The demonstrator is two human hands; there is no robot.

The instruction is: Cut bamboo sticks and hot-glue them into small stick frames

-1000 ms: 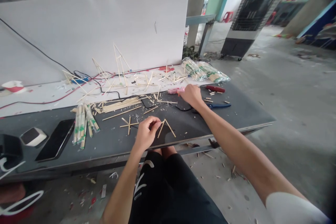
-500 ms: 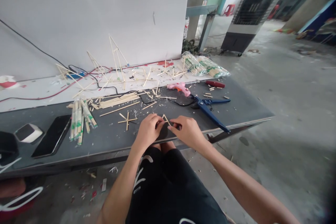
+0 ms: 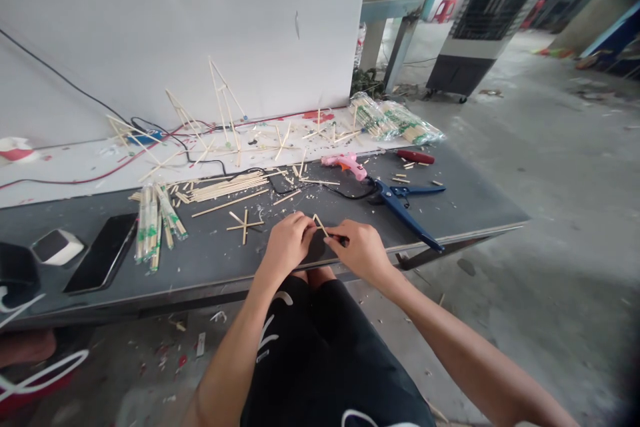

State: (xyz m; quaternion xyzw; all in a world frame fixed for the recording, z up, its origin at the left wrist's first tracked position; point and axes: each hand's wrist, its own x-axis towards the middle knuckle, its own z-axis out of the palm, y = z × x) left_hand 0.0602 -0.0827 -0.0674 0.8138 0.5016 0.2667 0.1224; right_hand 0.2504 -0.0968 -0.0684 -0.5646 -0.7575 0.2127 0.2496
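Note:
Two short wooden sticks (image 3: pixel 321 225) meet in a narrow V above the near edge of the dark table. My left hand (image 3: pixel 291 240) pinches the left side of this V, and my right hand (image 3: pixel 356 245) pinches the lower end of its right stick. The fingers partly cover both sticks. Left of my hands, a small star-shaped piece of crossed sticks (image 3: pixel 245 225) lies on the table. Beyond them are a pink glue gun (image 3: pixel 345 163) and a blue-handled cutter (image 3: pixel 406 210), with loose sticks (image 3: pixel 230 187) to the left.
Wrapped stick bundles (image 3: pixel 150 223), a phone (image 3: pixel 103 253) and a white box-like object (image 3: pixel 57 247) lie on the left. Stick frames (image 3: pixel 225 107) stand by the wall. Plastic packs of sticks (image 3: pixel 395 121) and a red-handled tool (image 3: pixel 416 157) are at the back right. Black cables cross the table.
The view has shifted slightly, so the table's things appear a little farther right. Both hands keep their pinch on the V of sticks with little visible movement.

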